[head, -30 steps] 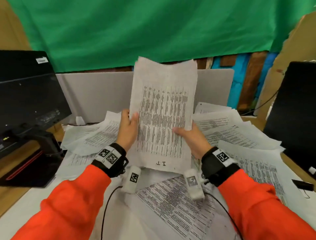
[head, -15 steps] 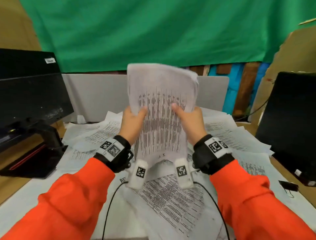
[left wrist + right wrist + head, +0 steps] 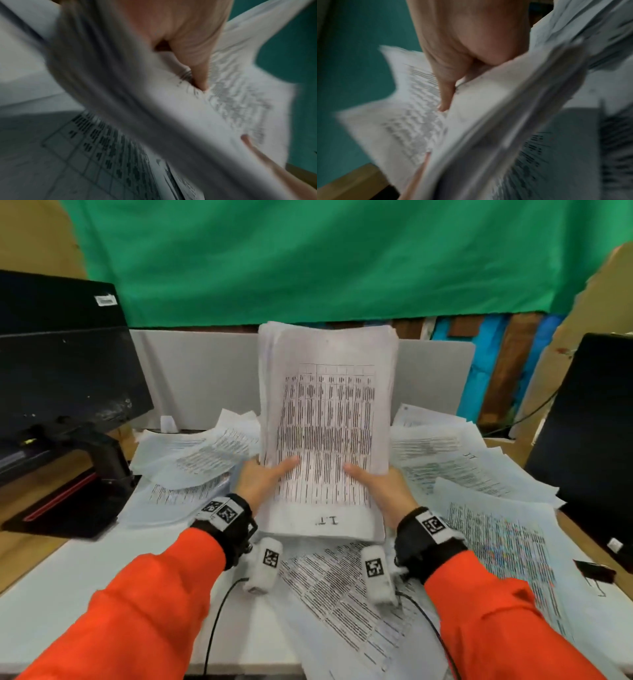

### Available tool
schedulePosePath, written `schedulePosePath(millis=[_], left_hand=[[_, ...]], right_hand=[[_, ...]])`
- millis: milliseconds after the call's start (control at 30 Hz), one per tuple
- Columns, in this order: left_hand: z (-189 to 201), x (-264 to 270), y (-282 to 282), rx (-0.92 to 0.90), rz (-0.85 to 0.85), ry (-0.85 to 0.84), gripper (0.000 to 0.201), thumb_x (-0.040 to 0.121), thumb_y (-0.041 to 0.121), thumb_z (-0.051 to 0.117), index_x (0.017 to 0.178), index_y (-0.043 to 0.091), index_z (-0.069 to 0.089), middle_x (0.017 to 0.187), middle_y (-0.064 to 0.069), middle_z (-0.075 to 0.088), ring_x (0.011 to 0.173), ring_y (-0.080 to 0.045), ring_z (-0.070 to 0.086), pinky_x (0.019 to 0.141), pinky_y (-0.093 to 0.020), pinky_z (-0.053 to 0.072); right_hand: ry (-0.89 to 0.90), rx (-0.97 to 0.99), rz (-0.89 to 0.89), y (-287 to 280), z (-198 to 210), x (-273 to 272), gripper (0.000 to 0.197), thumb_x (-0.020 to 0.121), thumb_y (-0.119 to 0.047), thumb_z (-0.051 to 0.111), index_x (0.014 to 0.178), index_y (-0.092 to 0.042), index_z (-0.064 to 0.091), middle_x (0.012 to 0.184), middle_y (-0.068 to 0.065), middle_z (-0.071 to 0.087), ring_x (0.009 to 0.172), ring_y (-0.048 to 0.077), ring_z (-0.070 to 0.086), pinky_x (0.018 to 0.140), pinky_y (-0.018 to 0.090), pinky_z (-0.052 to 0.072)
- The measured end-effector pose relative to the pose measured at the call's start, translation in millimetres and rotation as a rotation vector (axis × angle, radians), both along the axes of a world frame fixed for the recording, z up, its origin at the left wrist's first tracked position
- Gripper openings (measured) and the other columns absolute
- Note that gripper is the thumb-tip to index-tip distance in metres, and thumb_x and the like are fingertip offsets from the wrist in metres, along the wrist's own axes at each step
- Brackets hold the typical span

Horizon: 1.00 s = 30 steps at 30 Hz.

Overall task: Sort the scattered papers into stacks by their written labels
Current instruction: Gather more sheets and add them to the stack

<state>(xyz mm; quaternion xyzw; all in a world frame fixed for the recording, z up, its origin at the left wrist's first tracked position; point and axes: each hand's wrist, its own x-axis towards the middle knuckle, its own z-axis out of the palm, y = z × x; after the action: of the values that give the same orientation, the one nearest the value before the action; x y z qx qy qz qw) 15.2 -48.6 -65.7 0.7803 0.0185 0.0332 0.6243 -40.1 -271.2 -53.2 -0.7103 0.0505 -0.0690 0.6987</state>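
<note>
I hold a thick stack of printed papers [image 3: 325, 419] upright over the desk's middle, a handwritten label near its lower edge. My left hand [image 3: 263, 479] grips its lower left side with the thumb on the front sheet. My right hand [image 3: 380, 484] grips the lower right side the same way. Both wrist views are blurred: the left hand [image 3: 187, 44] and the right hand [image 3: 460, 54] each press a thumb on the stack [image 3: 154, 108] [image 3: 488, 121]. Loose printed sheets lie scattered on the left [image 3: 195, 460], on the right [image 3: 472, 467] and in front [image 3: 342, 594].
A black monitor [image 3: 61, 364] on a stand is at the left, another dark screen [image 3: 592, 446] at the right. A grey divider panel [image 3: 202, 378] backs the white desk [image 3: 85, 587]. A black binder clip [image 3: 594, 570] lies at the right edge.
Both hands have slid down to the stack's lower sides and lowered it toward the desk. The sheets are squared up now and the label shows at the bottom again.
</note>
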Motion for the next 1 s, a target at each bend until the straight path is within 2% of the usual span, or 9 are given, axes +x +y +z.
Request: schedulePosePath(millis=[67,167,233,367,467,567,700,867,1000], left_hand=[[5.5,2.9,-6.9,0.005,0.003,-0.069,0.067,0.066,0.061,0.076,0.114,0.016,0.063,0.106,-0.003,0.072,0.096,-0.020,0.067,0.087,-0.039,0.054],[-0.6,16.7,0.6,-0.039,0.052,0.013,0.036,0.086,0.011,0.066,0.119,0.004,0.055,0.111,-0.010,0.064,0.090,-0.022,0.062,0.073,-0.028,0.051],[-1.7,24.8,29.7,-0.040,0.231,-0.042,0.039,0.084,0.007,0.064,0.122,0.006,0.054,0.116,-0.012,0.061,0.102,-0.026,0.061,0.086,-0.033,0.049],[-12.8,31.0,112.6,0.159,0.733,-0.185,0.057,0.076,0.022,0.073,0.126,0.005,0.050,0.130,-0.020,0.050,0.123,-0.035,0.046,0.101,-0.038,0.037],[-24.2,34.7,135.2,0.303,0.363,-0.084,0.105,0.051,0.053,0.075,0.141,0.015,0.036,0.146,-0.015,0.036,0.135,-0.032,0.034,0.111,-0.047,0.032],[-30.4,46.2,127.9,0.702,-0.109,0.150,0.132,0.045,0.057,0.077,0.152,0.027,0.006,0.160,-0.007,0.009,0.147,-0.030,0.007,0.117,-0.052,0.016],[-16.1,66.4,119.7,0.866,0.017,0.140,0.056,0.095,0.017,0.050,0.147,0.006,0.031,0.149,-0.019,0.037,0.136,-0.032,0.037,0.110,-0.036,0.030],[21.2,48.4,122.7,0.689,0.507,-0.250,0.031,0.089,-0.005,0.045,0.117,-0.002,0.059,0.114,-0.027,0.061,0.108,-0.042,0.056,0.087,-0.039,0.042],[22.5,9.2,67.1,0.715,-0.064,-0.590,0.042,0.085,-0.006,0.054,0.114,0.022,0.065,0.111,-0.003,0.070,0.102,-0.020,0.064,0.089,-0.034,0.050]], right_hand=[[-0.009,-0.016,-0.054,-1.9,-1.7,20.8,0.022,0.086,-0.018,0.075,0.107,-0.017,0.067,0.090,-0.003,0.072,0.065,-0.004,0.065,0.055,0.010,0.050],[0.129,-0.127,-0.155,-13.6,-28.1,49.9,0.035,0.085,-0.020,0.076,0.114,-0.003,0.068,0.094,0.010,0.073,0.076,0.012,0.071,0.078,0.030,0.060],[0.235,-0.180,-0.215,-26.9,-47.4,58.8,0.039,0.084,-0.021,0.077,0.115,0.002,0.067,0.103,0.019,0.073,0.094,0.032,0.069,0.093,0.050,0.055],[0.328,-0.429,-0.251,-41.7,-45.4,58.3,0.039,0.089,-0.019,0.069,0.122,0.000,0.060,0.115,0.023,0.066,0.106,0.040,0.062,0.098,0.051,0.051],[0.247,-0.647,-0.305,-29.1,-9.6,53.9,0.066,0.091,-0.024,0.067,0.147,-0.009,0.036,0.147,0.021,0.041,0.135,0.039,0.039,0.111,0.049,0.036],[0.037,-0.380,-0.176,13.8,29.4,55.5,0.071,0.093,-0.025,0.065,0.153,-0.021,0.027,0.156,0.012,0.030,0.141,0.032,0.034,0.112,0.046,0.035],[0.200,-0.068,0.179,76.5,35.6,70.0,0.071,0.093,-0.035,0.065,0.152,-0.019,0.029,0.155,0.010,0.035,0.138,0.029,0.039,0.115,0.044,0.034],[0.396,0.179,0.296,92.8,-1.3,93.8,0.084,0.090,-0.057,0.059,0.155,-0.016,0.025,0.152,0.025,0.031,0.138,0.039,0.039,0.115,0.049,0.035],[0.383,0.420,0.334,88.2,-22.3,103.3,0.092,0.080,-0.075,0.055,0.149,-0.019,0.033,0.140,0.023,0.047,0.122,0.040,0.057,0.106,0.056,0.043]])
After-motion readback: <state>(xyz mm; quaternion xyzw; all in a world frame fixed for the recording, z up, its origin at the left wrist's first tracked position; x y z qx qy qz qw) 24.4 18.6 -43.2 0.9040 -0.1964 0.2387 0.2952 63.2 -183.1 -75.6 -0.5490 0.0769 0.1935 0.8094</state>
